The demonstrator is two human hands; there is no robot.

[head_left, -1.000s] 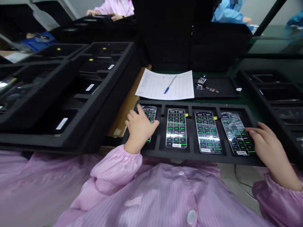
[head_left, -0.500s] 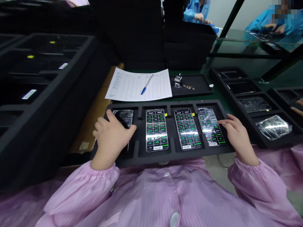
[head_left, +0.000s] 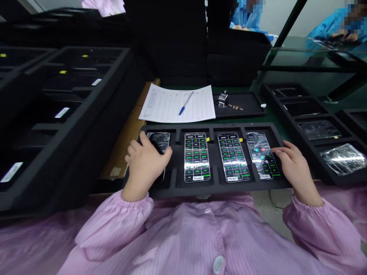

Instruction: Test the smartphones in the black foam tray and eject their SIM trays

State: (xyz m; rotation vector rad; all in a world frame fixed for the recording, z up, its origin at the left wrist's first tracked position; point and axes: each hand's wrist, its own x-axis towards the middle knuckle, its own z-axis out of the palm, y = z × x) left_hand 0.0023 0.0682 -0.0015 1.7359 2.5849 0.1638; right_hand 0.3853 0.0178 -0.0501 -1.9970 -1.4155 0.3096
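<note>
A black foam tray [head_left: 212, 128] in front of me holds a row of phones wrapped in clear film. My left hand [head_left: 146, 162] lies over the leftmost phone [head_left: 159, 138], fingers curled round its left edge and thumb across it; its screen is dark. The two middle phones [head_left: 197, 156] [head_left: 233, 156] show green grids. My right hand [head_left: 295, 166] rests at the tray's right end, fingers stretched out with the tips on the rightmost phone [head_left: 259, 152], whose screen shows a red and a green dot.
Behind the tray lie a printed sheet [head_left: 172, 103] with a blue pen [head_left: 185, 104] and a small black tray with a metal clicker [head_left: 223, 98]. Stacked foam trays [head_left: 71, 114] stand on the left, more trays with wrapped phones [head_left: 342, 158] on the right. People in blue [head_left: 246, 15] work behind.
The leftmost phone's screen went from a green grid to dark under my left hand. The rightmost phone's screen changed to coloured dots. My view swung right, then slightly back.
</note>
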